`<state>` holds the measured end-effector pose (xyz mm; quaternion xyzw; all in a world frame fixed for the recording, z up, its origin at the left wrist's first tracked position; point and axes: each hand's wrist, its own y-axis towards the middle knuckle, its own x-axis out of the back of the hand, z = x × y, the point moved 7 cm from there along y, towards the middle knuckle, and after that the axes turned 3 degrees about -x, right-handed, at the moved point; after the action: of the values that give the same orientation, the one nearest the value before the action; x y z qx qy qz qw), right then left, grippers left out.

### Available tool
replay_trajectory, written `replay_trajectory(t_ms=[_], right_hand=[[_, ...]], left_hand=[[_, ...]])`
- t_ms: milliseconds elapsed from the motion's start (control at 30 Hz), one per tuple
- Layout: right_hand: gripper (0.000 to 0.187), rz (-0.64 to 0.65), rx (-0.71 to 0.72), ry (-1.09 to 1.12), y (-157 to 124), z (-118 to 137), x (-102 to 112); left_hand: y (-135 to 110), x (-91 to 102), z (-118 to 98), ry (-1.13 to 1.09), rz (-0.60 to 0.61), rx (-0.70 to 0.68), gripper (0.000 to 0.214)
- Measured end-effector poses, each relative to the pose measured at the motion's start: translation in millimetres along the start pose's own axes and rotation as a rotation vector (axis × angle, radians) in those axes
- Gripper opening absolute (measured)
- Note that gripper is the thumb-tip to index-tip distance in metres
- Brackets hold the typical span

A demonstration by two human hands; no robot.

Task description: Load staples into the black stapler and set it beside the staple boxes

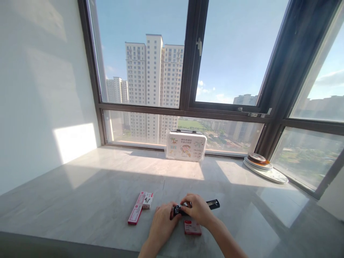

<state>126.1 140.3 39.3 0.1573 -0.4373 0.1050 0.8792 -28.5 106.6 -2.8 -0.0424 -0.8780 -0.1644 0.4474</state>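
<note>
Both my hands meet over a black stapler [212, 204] that lies on the grey stone sill [94, 193]. My left hand [162, 224] is closed on its near end. My right hand [197, 209] is curled over the middle, fingers pinched on the black part between the hands. The stapler's far end sticks out to the right of my right hand. A small red box [192, 227] lies just below my hands. A long red and white box [135, 214] and a small white carton [147, 200] lie to the left.
A white case with cartoon pictures [186, 146] stands against the window at the back. A stack of plates [262, 165] sits at the back right corner. A white wall [37, 89] runs along the left. The sill's front edge is close to me.
</note>
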Motion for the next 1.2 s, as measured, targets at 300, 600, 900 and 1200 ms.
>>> replay_trajectory(t_ms=[300,600,900,1200], right_hand=[[0.021,-0.037,-0.086,-0.101,-7.1,-1.9,-1.1],[0.034,-0.061,-0.141,0.2,-48.5,-32.9,-3.9],[0.059,-0.059,-0.484,0.804,-64.6,-119.9,26.5],[0.04,-0.122,-0.071,0.217,-13.4,-19.9,40.1]], left_hand=[[1.5,0.3,4.5,-0.045,-0.029,0.01,0.025],[2.4,-1.3,4.1,-0.055,-0.039,-0.002,0.024],[3.4,-0.5,3.4,-0.086,-0.035,-0.002,0.026],[2.3,-2.1,6.4,-0.059,-0.019,0.024,0.026]])
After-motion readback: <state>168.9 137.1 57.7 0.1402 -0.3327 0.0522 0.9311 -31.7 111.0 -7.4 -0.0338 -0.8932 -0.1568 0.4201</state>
